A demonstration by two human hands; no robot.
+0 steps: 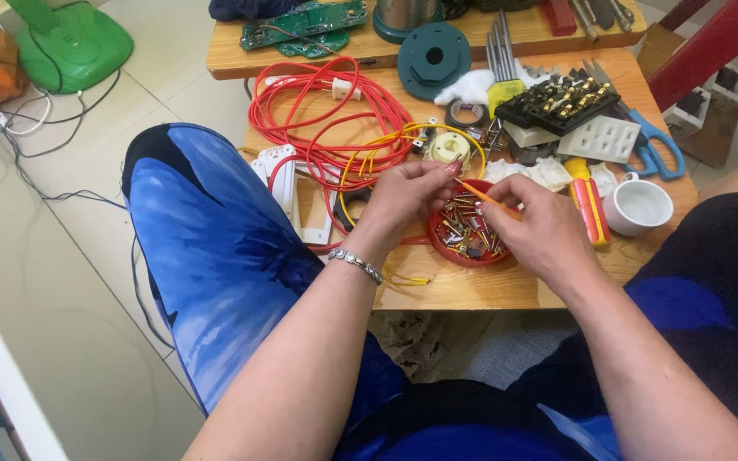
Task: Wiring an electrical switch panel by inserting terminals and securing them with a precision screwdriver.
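Over a low wooden table (471, 290), my left hand (407, 196) pinches a small part at its fingertips near a cream round socket piece (448, 148) with yellow wires. My right hand (535, 226) grips a thin orange-handled screwdriver (476, 193) whose tip points at the left fingertips. Under both hands lies a red shallow dish (467, 243) full of small screws and metal bits. A silver bracelet (356, 263) circles my left wrist.
Coiled red cable (326, 111) lies at the table's left. A white cup (638, 207), red-yellow tool (589, 205), blue scissors (655, 145), black terminal block (557, 102), teal disc (434, 58) and green circuit board (305, 21) are around. My blue-clad knee (207, 230) stands left.
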